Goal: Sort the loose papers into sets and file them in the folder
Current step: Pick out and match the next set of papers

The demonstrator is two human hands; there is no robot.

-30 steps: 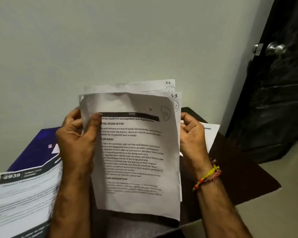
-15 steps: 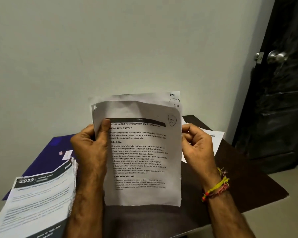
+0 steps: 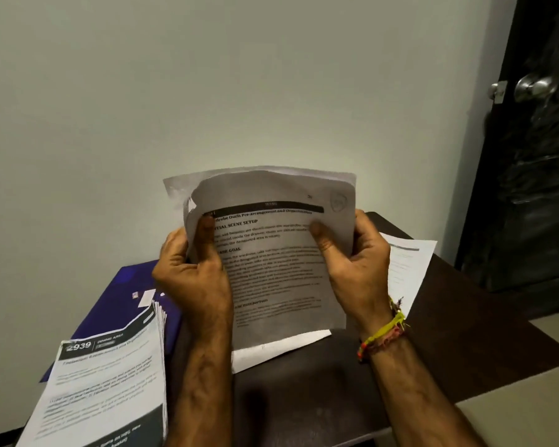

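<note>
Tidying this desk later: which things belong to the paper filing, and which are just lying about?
Job:
held sheets, gripped by left hand and right hand
paper stack
blue folder
loose sheet

Lying about:
door knob
dark table

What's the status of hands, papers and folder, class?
Left hand and right hand both grip the sheaf of printed papers. Blue folder on table, partly under paper stack. Nothing filed yet.

two hands [image 3: 194, 275], one blue folder [image 3: 116, 304], one paper stack [image 3: 110, 388], one door knob [image 3: 534, 87]
</note>
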